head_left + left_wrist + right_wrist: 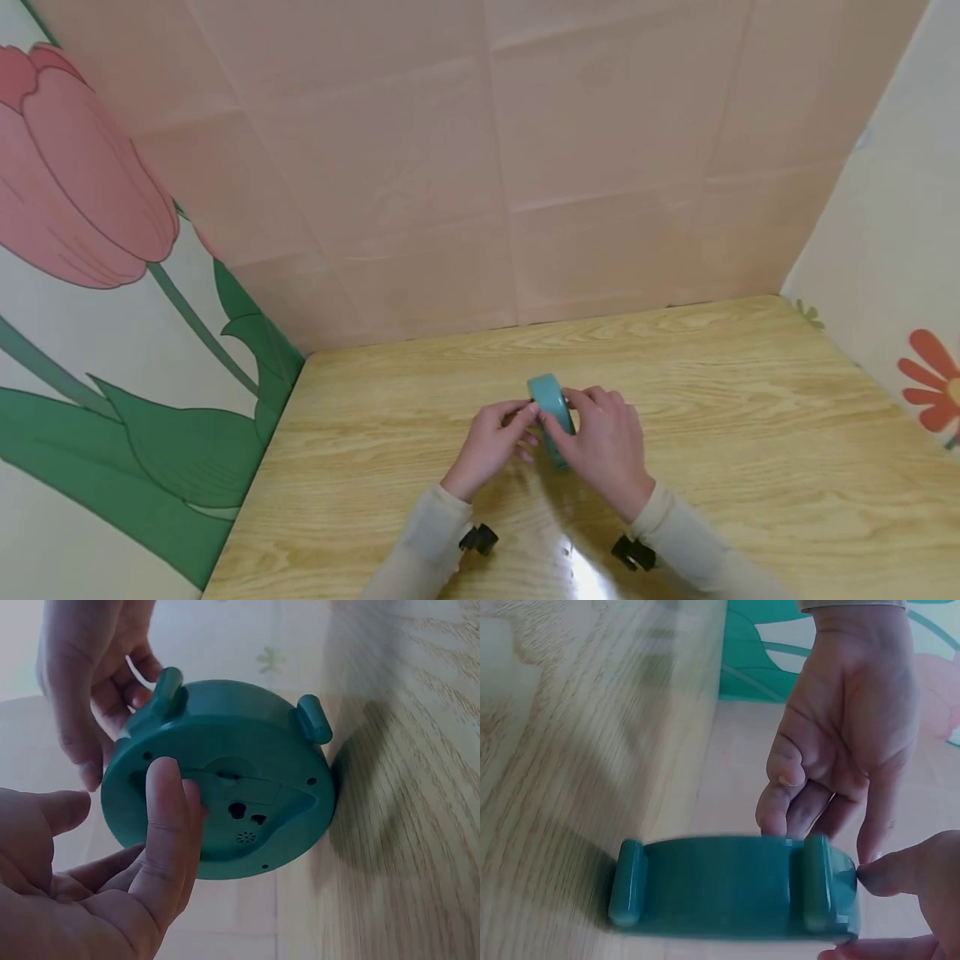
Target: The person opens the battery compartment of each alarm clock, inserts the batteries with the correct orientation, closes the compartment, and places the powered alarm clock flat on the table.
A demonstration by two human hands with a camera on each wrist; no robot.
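Note:
A round teal alarm clock stands on its edge over the table, its narrow side showing in the head view. Two stubby feet, a recessed cover, small knob openings and speaker holes are on the clock in the left wrist view. My right hand pinches its rim between thumb and fingers. Against its back, my left hand rests nearly straight fingers, with the thumb close to the rim. The clock's front face is hidden in all views.
A wood-grain table lies under both hands. Pink sheeting covers the back wall. Painted tulips are on the left wall and a red flower on the right. Black clips sit at the wrists.

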